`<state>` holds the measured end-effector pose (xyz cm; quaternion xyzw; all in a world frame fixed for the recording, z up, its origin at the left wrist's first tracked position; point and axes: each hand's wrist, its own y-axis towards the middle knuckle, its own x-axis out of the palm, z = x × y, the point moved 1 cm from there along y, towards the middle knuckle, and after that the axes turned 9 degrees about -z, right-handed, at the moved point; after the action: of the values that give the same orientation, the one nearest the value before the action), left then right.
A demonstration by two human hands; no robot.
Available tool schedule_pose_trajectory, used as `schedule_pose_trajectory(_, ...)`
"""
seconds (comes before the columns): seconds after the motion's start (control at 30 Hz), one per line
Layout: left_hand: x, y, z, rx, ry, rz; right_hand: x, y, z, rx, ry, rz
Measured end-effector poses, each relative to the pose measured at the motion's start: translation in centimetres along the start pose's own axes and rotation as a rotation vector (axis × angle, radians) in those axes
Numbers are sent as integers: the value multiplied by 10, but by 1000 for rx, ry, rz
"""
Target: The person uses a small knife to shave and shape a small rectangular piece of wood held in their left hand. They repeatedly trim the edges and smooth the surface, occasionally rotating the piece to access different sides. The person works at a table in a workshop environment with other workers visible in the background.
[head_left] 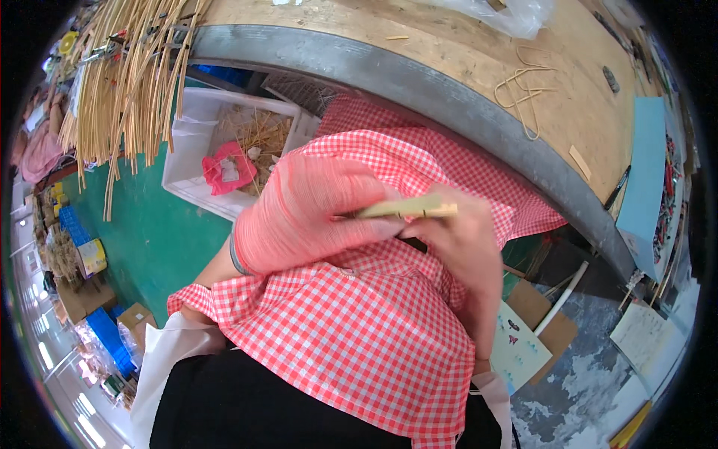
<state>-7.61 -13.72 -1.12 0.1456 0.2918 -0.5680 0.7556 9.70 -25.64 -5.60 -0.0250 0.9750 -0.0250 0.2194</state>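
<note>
A pink knitted glove covers my left hand [314, 213], whose fingers and thumb close on a short pale-green bamboo strip [411, 206]. The strip points to the right, across to my bare right hand [465, 236]. My right fingers are curled in against the strip's right end, slightly blurred. Beneath the strip, a small dark piece [413, 243] shows at those fingers; I cannot make out what it is. Both hands are held above my lap, over a red-and-white checked cloth [359, 322].
A workbench [321, 49] with a grey metal edge curves ahead, bearing a loop of thin cane [523, 93]. Long bamboo sticks [123, 97] overhang its left end. Below stands a white bin [196, 123] holding scraps and a pink bag. At right is a blue box [642, 176].
</note>
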Motion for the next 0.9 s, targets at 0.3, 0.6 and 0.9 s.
schedule_pose_trajectory(0.3, 2, 0, -7, -4, -131, -19, -18, -7, -8, -116, -10, 52)
schedule_pose_trajectory(0.6, 2, 0, -1, -68, -224, -41, -15, -8, -5, -169, 42, 33)
schedule_pose_trajectory(0.9, 5, 3, -2, -47, -170, -107, -3, -2, -17, 9, 112, -174)
